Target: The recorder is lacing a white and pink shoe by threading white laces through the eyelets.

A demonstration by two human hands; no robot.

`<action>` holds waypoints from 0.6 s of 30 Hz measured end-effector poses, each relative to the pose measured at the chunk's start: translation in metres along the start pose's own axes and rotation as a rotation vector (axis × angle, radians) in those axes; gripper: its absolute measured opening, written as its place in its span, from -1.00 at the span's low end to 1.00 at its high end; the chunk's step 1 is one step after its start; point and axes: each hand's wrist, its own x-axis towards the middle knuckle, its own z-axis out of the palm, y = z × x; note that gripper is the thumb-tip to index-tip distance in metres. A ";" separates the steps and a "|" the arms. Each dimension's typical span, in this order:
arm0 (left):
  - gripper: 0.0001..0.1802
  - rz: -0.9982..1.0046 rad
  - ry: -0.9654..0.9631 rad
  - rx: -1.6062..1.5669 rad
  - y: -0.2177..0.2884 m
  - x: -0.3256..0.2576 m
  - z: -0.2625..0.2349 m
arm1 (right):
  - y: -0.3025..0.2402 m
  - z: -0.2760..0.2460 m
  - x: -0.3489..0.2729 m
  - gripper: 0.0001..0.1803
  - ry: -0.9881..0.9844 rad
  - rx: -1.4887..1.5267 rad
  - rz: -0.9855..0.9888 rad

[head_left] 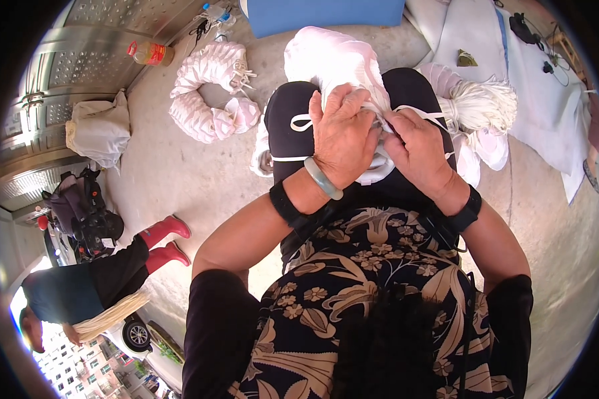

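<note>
Across my knees lies a bundle of thin white, pinkish fabric (333, 60), gathered into folds. My left hand (345, 136) presses on its near end, fingers bent over the cloth and closed on it. Close beside it, my right hand (420, 153) pinches a narrow white cord (416, 112) at the gathered part, thumb and fingers together. A loop of cord sticks out left of my left hand, and another length lies over my left thigh. The exact spot between the fingertips is partly hidden by the hands. More white cloth hangs below the hands, between my legs.
On the floor at left lies a curled bundle of pleated white fabric (209, 126). A hank of white cords (487, 106) sits by my right knee. Beyond are a bottle (150, 53), a blue panel (323, 16), white sheeting (546, 100) and a person in red boots (163, 243).
</note>
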 end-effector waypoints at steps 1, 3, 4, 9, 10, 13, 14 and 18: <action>-0.80 0.004 -0.003 0.000 0.001 0.000 0.002 | 0.002 0.000 0.000 -0.68 -0.003 0.021 -0.009; -0.85 -0.003 -0.012 0.029 0.002 0.000 0.005 | 0.004 0.000 -0.001 -0.68 -0.002 0.043 -0.015; -0.85 0.000 -0.015 0.029 0.002 0.001 0.005 | 0.003 0.000 -0.001 -0.67 0.005 0.050 -0.016; -0.98 0.125 0.022 0.032 0.002 0.008 -0.003 | -0.001 -0.005 -0.003 -0.59 -0.005 0.105 0.088; -0.98 0.130 0.019 0.032 0.002 0.009 -0.006 | 0.000 -0.006 -0.004 -0.56 -0.025 0.099 0.087; -0.96 0.241 0.047 0.093 0.003 0.005 -0.029 | 0.001 -0.007 -0.006 -0.51 -0.041 0.103 0.107; -0.96 0.246 0.040 0.089 0.001 -0.001 -0.038 | 0.002 -0.007 -0.008 -0.48 -0.039 0.112 0.125; -0.95 0.054 0.062 0.122 -0.028 -0.037 -0.088 | 0.006 -0.007 -0.010 -0.44 -0.001 0.158 0.157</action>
